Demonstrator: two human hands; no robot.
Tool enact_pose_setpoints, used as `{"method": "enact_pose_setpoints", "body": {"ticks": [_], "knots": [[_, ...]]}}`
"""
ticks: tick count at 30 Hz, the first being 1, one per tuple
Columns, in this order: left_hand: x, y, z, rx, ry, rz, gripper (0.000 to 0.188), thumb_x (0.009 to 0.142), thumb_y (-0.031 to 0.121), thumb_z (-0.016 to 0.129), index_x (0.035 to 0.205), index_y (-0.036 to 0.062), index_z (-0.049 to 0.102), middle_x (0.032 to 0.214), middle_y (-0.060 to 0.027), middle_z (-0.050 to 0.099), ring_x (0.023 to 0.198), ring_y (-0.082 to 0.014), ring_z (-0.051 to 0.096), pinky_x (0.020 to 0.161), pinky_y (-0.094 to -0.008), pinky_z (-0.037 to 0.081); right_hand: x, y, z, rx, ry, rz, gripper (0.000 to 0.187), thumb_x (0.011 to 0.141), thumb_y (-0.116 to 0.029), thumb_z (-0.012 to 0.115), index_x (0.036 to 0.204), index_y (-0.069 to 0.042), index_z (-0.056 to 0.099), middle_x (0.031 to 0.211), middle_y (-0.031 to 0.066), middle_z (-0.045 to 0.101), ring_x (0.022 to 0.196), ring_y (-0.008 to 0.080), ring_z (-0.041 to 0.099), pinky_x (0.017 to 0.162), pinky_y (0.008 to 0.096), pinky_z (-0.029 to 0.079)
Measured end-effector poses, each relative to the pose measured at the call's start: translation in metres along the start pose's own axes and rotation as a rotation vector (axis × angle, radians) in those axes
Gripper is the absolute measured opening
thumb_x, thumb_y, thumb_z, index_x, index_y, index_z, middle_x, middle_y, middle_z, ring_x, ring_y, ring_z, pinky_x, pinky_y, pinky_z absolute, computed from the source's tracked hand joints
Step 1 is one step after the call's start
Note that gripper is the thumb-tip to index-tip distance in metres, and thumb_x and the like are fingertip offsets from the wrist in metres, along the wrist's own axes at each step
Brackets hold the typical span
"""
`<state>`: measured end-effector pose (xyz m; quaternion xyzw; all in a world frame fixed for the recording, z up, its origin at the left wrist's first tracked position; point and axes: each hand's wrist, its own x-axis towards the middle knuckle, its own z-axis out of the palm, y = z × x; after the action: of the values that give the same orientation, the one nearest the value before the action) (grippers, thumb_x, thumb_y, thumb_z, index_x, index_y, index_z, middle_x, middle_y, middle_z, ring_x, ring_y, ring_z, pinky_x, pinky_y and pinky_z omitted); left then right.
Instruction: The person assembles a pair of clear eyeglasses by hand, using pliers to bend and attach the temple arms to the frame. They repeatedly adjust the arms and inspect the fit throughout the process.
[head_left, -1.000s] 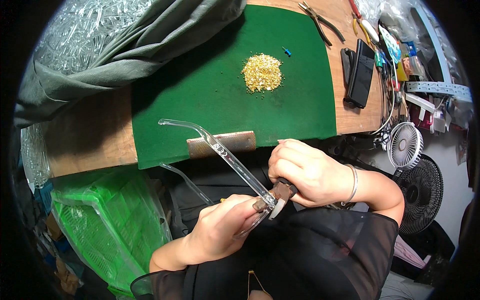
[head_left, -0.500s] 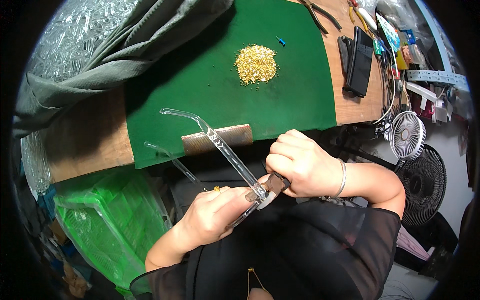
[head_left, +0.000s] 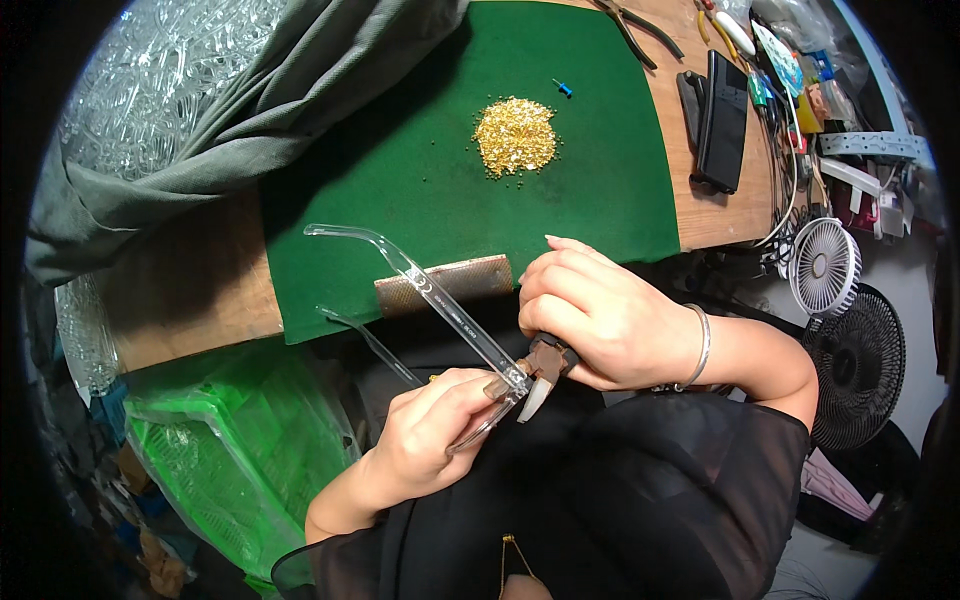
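My left hand is closed around the front of a clear plastic eyeglass frame, its thumb near the hinge corner. Both temples of the frame stick out away from me over the mat's near edge. In my right hand is a pair of pliers with worn brown metal jaws; the handles are mostly hidden in the palm. The jaws sit right at the frame's hinge corner. Whether they grip anything there is hard to make out. On the green mat lies a heap of tiny gold-coloured parts.
A textured metal strip lies at the mat's front edge, and a blue pin beyond the gold heap. Pliers and a phone are at the right. Grey cloth borders clear frames; a green crate stands lower left.
The pliers have turned at the hinge corner, so more of their jaws shows. My right hand's fingers have loosened and stretched a little. The eyeglass frame has tilted slightly.
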<state>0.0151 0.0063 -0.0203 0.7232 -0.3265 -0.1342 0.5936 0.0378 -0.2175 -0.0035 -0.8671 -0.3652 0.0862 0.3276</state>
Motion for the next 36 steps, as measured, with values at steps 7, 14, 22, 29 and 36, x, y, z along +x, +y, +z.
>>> {"method": "enact_pose_setpoints", "body": {"ticks": [7,14,22,29,36], "knots": [[-0.003,-0.002,0.001,0.119,0.015,0.054,0.034,0.066,-0.010,0.064,0.099,-0.0028,0.058,0.092,-0.0163,0.062,0.074,-0.0286,0.064,0.061,-0.0310,0.052,0.000,0.002,0.001,0.001,0.002,-0.040,0.045,0.050,-0.009,0.075,0.088,-0.004,0.052,0.087,0.0101,0.051,0.087,0.0274,0.052,0.081,0.0374,0.042],[-0.003,-0.007,0.005,0.162,-0.003,0.128,0.039,0.063,-0.011,0.061,0.101,-0.0027,0.056,0.090,-0.0172,0.062,0.072,-0.0303,0.063,0.060,-0.0331,0.051,-0.003,0.007,0.009,-0.077,0.075,-0.035,0.025,0.054,-0.009,0.069,0.071,-0.006,0.051,0.072,0.0068,0.050,0.071,0.0232,0.052,0.066,0.0328,0.042],[-0.003,-0.003,0.010,0.045,0.032,-0.048,0.025,0.071,-0.010,0.061,0.096,-0.0044,0.058,0.081,-0.0159,0.061,0.066,-0.0242,0.062,0.058,-0.0302,0.049,-0.009,0.005,0.021,-0.092,0.101,0.066,0.022,0.067,-0.013,0.070,0.071,-0.006,0.050,0.067,0.0072,0.047,0.063,0.0239,0.049,0.060,0.0329,0.040],[-0.007,0.031,-0.006,-0.902,0.097,-0.515,0.048,0.086,-0.010,0.049,0.131,-0.0035,0.034,0.103,-0.0135,0.058,0.071,-0.0114,0.060,0.070,-0.0246,0.053,-0.002,0.007,-0.011,0.021,0.000,0.159,0.024,0.068,-0.007,0.066,0.087,-0.005,0.052,0.085,0.0106,0.052,0.082,0.0296,0.052,0.072,0.0367,0.044],[-0.002,0.029,-0.022,-1.429,0.034,-0.547,0.054,0.085,-0.003,0.055,0.134,0.0013,0.033,0.105,-0.0153,0.053,0.062,-0.0170,0.058,0.066,-0.0351,0.056,-0.003,0.038,0.022,0.279,0.158,0.260,0.025,0.067,0.001,0.064,0.089,-0.003,0.053,0.080,0.0120,0.054,0.074,0.0301,0.054,0.067,0.0360,0.045]]}}
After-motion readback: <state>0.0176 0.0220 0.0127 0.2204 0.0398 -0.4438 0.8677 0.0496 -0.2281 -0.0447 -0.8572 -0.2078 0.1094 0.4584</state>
